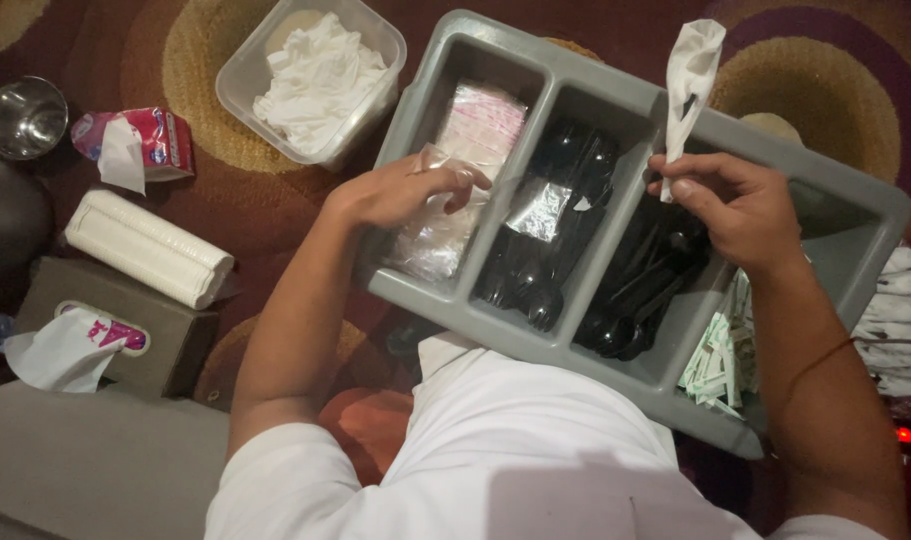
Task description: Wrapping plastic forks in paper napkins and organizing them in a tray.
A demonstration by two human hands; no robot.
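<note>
Crinkly clear sleeves (446,215) under left hand (401,190); right hand (731,205) pinches wrapped cutlery (691,85) (white, twisted).

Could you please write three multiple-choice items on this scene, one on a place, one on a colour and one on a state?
1. Where is the left hand?
A. over the clear packets in the grey tray's leftmost compartment
B. inside the plastic tub
C. on the tissue box

2. What colour is the cutlery in the tray's middle compartments?
A. white
B. black
C. silver

3. What is the right hand doing?
A. resting flat and empty
B. pinching a white wrapped packet that stands up from its fingers
C. gripping the tray's rim

Answers:
1 A, its fingers lie on the clear packets in that end compartment.
2 B, the spoons and forks show dark black against the grey dividers.
3 B, thumb and fingers close on the packet's lower end above the cutlery.
</note>
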